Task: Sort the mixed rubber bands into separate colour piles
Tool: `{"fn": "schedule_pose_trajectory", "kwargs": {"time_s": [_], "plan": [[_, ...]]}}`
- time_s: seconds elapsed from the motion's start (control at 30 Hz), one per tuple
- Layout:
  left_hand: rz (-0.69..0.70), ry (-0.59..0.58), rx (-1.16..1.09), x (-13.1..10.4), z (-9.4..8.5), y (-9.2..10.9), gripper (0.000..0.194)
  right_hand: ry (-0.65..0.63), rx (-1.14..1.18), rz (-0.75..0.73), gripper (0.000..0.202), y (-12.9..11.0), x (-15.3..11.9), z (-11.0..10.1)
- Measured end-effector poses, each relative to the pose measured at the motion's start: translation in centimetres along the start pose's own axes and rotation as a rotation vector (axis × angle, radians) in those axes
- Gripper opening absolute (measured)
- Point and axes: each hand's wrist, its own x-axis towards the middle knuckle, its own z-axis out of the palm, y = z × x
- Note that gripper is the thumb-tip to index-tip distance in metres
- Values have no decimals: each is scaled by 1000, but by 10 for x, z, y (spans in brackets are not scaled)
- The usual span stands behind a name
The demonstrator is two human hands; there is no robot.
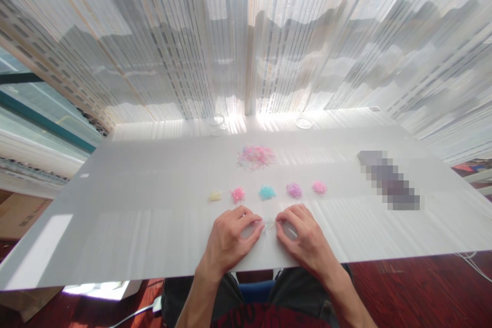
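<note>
My left hand (229, 236) rests at the table's near edge, thumb and forefinger brought together. Facing it, my right hand (306, 234) is pinched in the same way. Between the two sets of fingertips lies a little group of thin, pale pieces (269, 224), too small to name. Just beyond the hands runs a row of little piles: pale yellow (216, 196), coral pink (238, 194), turquoise (267, 192), purple (294, 190) and light pink (319, 187). Farther back spreads a larger mixed pile (256, 157) of thin, mostly pink pieces.
A white table (154, 241) spans the view. Two clear round dishes (304, 122) stand along its far edge before sheer striped curtains (246, 36). A pixelated dark object (390, 180) lies on the right. A cardboard box (23, 215) is beyond the left edge.
</note>
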Motion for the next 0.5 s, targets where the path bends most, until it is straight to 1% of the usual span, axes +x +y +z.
{"fn": "schedule_pose_trajectory", "kwargs": {"time_s": [0.23,0.5], "plan": [[-1,-4,-12,0,1,0,8,-1,16,-15,14,3,0,0],[1,15,-2,2,-2,3,9,30,71,-15,14,2,0,-3]]}}
